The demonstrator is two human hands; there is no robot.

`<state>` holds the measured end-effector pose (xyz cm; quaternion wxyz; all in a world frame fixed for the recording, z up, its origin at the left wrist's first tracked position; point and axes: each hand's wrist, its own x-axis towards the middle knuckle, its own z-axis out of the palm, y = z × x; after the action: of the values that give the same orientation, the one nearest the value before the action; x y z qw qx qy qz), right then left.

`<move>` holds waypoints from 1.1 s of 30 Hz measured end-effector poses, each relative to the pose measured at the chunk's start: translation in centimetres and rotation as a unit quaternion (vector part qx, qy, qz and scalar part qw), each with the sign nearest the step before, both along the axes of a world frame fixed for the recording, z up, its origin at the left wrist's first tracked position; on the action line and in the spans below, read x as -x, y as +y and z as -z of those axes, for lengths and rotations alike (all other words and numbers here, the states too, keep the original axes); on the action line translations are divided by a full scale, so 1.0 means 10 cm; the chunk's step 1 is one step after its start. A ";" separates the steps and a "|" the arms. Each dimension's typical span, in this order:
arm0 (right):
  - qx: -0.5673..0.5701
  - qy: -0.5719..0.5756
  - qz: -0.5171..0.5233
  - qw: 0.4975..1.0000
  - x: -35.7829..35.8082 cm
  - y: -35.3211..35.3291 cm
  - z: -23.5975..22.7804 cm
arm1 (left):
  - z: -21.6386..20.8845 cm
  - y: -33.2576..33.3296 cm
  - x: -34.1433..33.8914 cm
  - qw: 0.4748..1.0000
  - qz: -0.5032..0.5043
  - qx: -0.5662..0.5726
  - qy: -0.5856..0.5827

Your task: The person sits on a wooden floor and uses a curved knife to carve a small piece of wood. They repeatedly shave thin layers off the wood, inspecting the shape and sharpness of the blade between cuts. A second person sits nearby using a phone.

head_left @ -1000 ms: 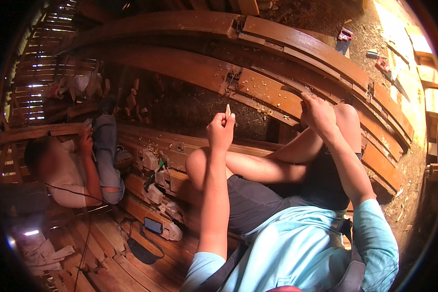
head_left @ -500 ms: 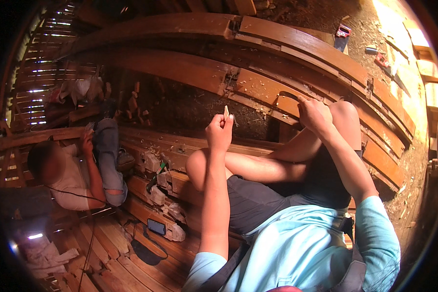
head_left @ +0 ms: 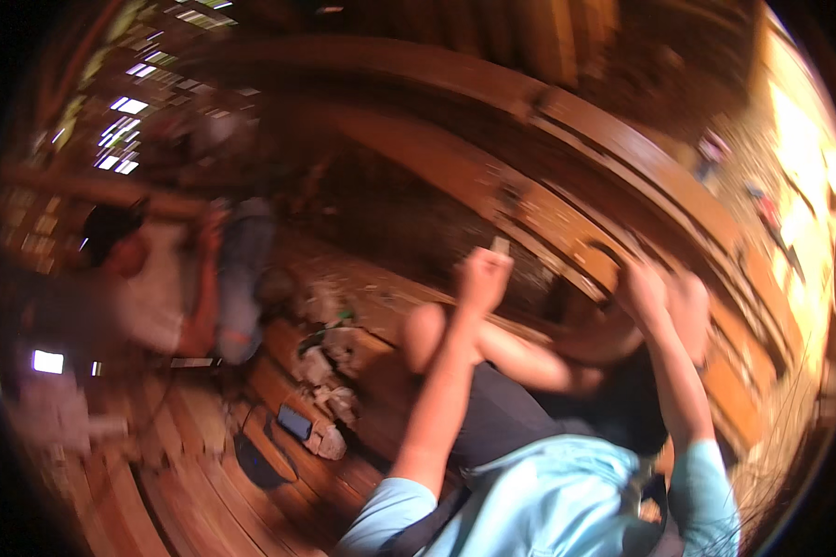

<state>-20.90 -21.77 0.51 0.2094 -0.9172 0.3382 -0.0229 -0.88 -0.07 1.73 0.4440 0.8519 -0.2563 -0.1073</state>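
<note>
My left hand (head_left: 485, 280) is closed in front of my knees, gripping a small pale piece of wood (head_left: 501, 245) that pokes up above the fingers. Over by my right knee, my right hand (head_left: 642, 290) is wrapped round the grip of a curved-blade knife (head_left: 606, 245). Its dark, hooked blade points up and to the left, apart from the wood piece. The handle is hidden in my fist, and motion blurs both hands.
Long brown curved wooden beams (head_left: 567, 227) run past my knees. A person (head_left: 163, 278) sits at the left. A phone (head_left: 294, 422) and dark cap (head_left: 262, 461) lie on planks (head_left: 176, 464). A blurred red-handled saw (head_left: 712, 148) lies on the ground at upper right.
The whole view has swung and blurred, so the beams and the other person appear shifted. Both hands show lower and further right, still holding the wood piece and the curved knife.
</note>
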 end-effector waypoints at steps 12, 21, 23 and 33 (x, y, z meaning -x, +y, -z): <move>-0.020 -0.217 -0.026 0.976 -0.21 0.17 -0.02 | 0.21 0.11 -0.03 0.996 -0.049 -0.076 0.025; -0.426 -0.136 -0.035 0.894 -0.18 0.02 0.59 | 0.02 0.03 0.01 0.996 -0.032 -0.072 0.044; -0.323 -0.081 -0.071 0.940 -0.16 0.08 0.59 | 0.09 0.04 -0.02 0.998 -0.045 -0.021 0.038; -0.311 -0.199 0.081 0.926 0.23 -0.03 0.27 | -0.12 0.06 0.11 0.999 -0.037 -0.005 0.015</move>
<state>-23.21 -22.07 -2.20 0.5446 -0.7519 0.3530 -0.1160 -2.02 0.56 2.91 0.4467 0.8617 -0.2170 -0.1044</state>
